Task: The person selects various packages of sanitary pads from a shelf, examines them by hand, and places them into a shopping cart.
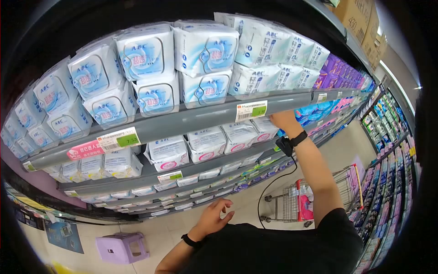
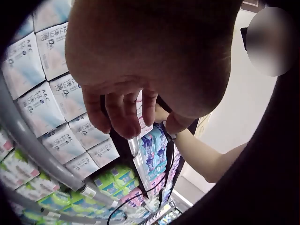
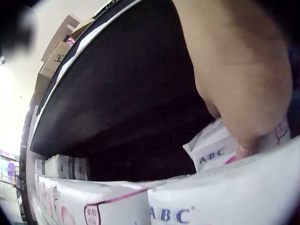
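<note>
My right hand (image 1: pixel 284 121) reaches in under the top shelf's edge, to the right end of the row of white ABC packs with pink marks (image 1: pixel 239 137). In the right wrist view that hand (image 3: pixel 243 84) comes down over a tilted white ABC pack (image 3: pixel 213 150) behind the front row, thumb on its near face and a finger at its far side; the other fingers are hidden. My left hand (image 1: pixel 214 220) hangs low in front of the shelves, its fingers loosely bent around nothing. The left wrist view shows these fingers (image 2: pixel 124 126) before the packs.
Blue-and-white ABC packs (image 1: pixel 141 57) stand two high on the top shelf, with purple packs (image 1: pixel 335 73) farther right. A shopping cart (image 1: pixel 292 201) stands in the aisle at right. A purple stool (image 1: pixel 121 249) is at lower left. A black cable (image 1: pixel 260 205) hangs from the right wrist.
</note>
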